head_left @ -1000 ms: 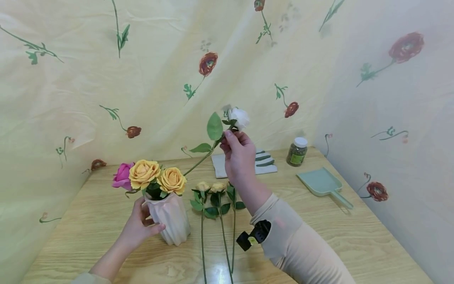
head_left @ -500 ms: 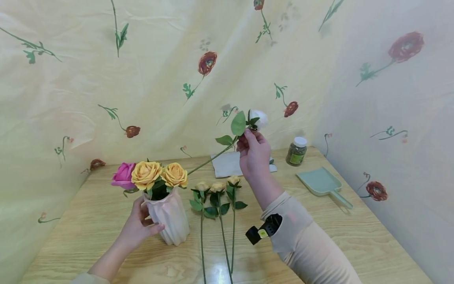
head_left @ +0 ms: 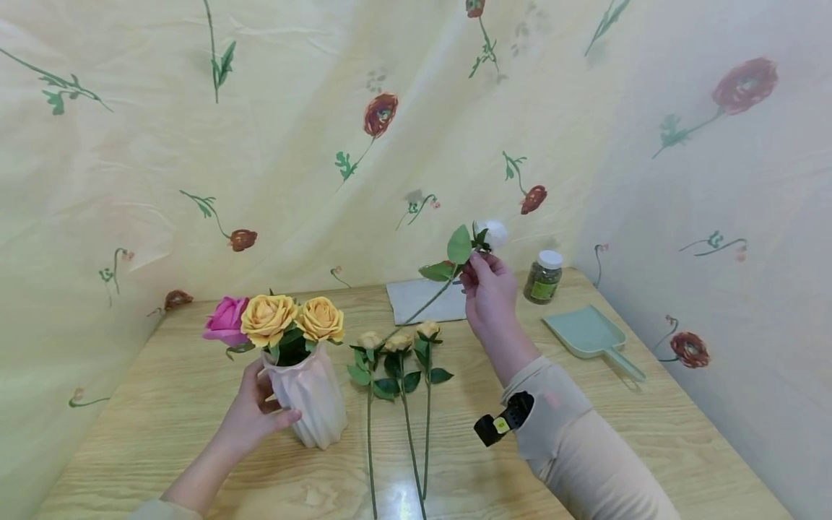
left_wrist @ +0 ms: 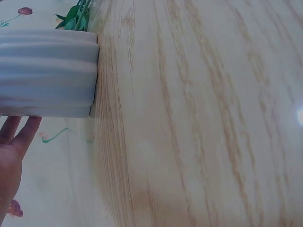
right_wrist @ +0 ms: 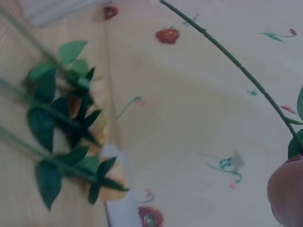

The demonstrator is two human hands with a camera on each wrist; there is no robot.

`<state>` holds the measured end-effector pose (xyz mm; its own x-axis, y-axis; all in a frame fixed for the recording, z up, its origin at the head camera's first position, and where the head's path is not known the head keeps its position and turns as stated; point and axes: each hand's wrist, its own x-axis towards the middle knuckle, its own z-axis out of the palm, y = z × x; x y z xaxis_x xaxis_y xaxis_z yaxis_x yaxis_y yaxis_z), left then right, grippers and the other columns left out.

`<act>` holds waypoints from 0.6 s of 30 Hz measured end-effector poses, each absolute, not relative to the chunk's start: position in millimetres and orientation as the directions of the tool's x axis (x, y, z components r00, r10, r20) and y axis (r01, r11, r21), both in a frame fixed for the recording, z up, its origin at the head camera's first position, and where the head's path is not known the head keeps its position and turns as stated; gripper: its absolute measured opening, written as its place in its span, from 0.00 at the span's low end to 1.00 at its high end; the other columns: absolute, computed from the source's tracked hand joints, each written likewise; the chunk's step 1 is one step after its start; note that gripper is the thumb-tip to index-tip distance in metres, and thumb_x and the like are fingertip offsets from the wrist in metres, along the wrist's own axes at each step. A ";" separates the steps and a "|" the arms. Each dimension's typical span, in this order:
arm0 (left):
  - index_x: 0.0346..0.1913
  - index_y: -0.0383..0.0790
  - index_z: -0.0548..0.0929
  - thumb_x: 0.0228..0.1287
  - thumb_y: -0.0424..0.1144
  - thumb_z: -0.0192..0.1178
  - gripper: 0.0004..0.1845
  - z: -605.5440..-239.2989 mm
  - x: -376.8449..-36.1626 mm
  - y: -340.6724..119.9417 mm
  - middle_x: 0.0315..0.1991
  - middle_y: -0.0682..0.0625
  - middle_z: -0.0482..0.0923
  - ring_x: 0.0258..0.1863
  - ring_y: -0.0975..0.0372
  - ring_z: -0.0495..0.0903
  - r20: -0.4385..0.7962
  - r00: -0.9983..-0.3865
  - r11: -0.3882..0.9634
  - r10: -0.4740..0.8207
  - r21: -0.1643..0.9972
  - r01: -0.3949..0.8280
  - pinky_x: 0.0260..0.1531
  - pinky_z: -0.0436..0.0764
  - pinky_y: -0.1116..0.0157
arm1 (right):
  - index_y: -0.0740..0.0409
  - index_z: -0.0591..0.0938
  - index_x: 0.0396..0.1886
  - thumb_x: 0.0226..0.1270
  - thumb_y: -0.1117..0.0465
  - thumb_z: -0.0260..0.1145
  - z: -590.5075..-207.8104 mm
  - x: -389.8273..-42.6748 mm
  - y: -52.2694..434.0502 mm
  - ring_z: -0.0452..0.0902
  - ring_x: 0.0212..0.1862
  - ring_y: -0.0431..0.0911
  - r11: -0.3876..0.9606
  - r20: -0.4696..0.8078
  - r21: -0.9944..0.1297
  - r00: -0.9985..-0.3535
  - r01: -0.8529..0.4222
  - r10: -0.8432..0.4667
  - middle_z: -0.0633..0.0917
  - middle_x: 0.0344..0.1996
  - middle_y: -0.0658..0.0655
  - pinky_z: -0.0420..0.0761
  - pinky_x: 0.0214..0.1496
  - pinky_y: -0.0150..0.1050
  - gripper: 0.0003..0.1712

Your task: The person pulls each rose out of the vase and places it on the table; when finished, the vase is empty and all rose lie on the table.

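My left hand (head_left: pixel 256 415) grips the side of a ribbed pale pink vase (head_left: pixel 310 401) standing on the wooden table (head_left: pixel 585 426); the vase holds two yellow roses (head_left: pixel 291 319) and a pink rose (head_left: pixel 224 321). In the left wrist view the vase (left_wrist: pixel 47 73) fills the upper left with my fingertips (left_wrist: pixel 19 132) beside it. My right hand (head_left: pixel 487 289) pinches a white rose (head_left: pixel 492 234) just below its bloom, raised above the table's far side, its stem (head_left: pixel 422 307) slanting down to the left. The stem (right_wrist: pixel 236 61) crosses the right wrist view.
Three small yellow roses (head_left: pixel 398 341) lie on the table right of the vase, stems toward me. A white cloth (head_left: pixel 425 300), a green-labelled jar (head_left: pixel 543 276) and a green dustpan (head_left: pixel 591 334) sit at the far right. Flowered fabric (head_left: pixel 325 130) hangs behind and to the right.
My right hand has carried the white rose to the right and lower, drawing its stem away from the vase. The left hand stays on the vase.
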<state>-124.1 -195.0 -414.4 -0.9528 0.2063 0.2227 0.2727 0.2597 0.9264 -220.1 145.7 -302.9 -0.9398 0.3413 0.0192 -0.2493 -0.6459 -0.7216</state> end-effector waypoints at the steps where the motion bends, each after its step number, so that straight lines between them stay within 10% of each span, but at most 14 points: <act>1: 0.61 0.42 0.46 0.44 0.27 0.64 0.45 -414.3 -124.0 -195.0 0.50 0.33 0.65 0.41 0.67 0.72 0.223 -0.953 0.263 0.207 0.925 0.273 0.37 0.75 0.66 | 0.61 0.72 0.29 0.56 0.68 0.61 -306.1 -220.8 147.5 0.69 0.27 0.42 -0.630 0.015 -0.738 -0.940 -0.240 0.342 0.72 0.26 0.55 0.73 0.30 0.29 0.05; 18: 0.61 0.41 0.47 0.42 0.24 0.64 0.45 -419.1 -124.9 -197.0 0.48 0.33 0.65 0.41 0.68 0.73 0.260 -0.940 0.245 0.219 0.918 0.311 0.36 0.75 0.69 | 0.64 0.74 0.29 0.55 0.68 0.61 -348.1 -227.0 166.7 0.69 0.25 0.39 -0.329 0.039 -0.930 -0.934 -0.164 0.354 0.75 0.27 0.54 0.71 0.27 0.27 0.04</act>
